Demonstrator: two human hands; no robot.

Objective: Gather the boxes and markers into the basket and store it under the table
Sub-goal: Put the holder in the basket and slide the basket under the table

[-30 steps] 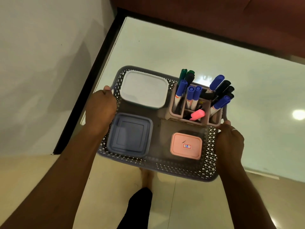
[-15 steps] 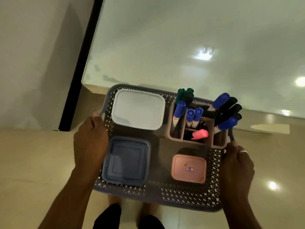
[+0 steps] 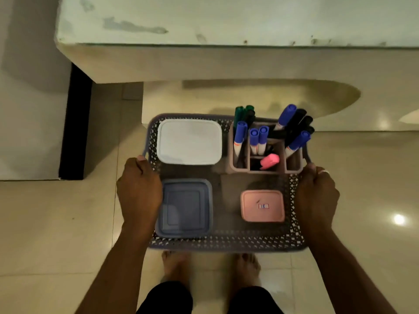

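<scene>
I carry a grey perforated basket (image 3: 226, 242) above the tiled floor, in front of the table's near edge. My left hand (image 3: 138, 193) grips its left handle and my right hand (image 3: 317, 196) grips its right handle. Inside lie a white box (image 3: 189, 141) at the back left, a blue box (image 3: 184, 208) at the front left and a small pink box (image 3: 263, 206) at the front right. A pink holder (image 3: 233, 164) at the back right carries several markers (image 3: 260, 139) with blue, black and green caps.
The glass table top (image 3: 226, 19) spans the upper part of the view, its front edge (image 3: 204, 62) just beyond the basket. A black table leg (image 3: 74, 123) stands at the left. My bare feet (image 3: 208, 266) are on the glossy tile floor below the basket.
The basket has come off the table top toward me and down, and now hangs in front of the table's edge over the floor. Both hands keep their grip on the handles.
</scene>
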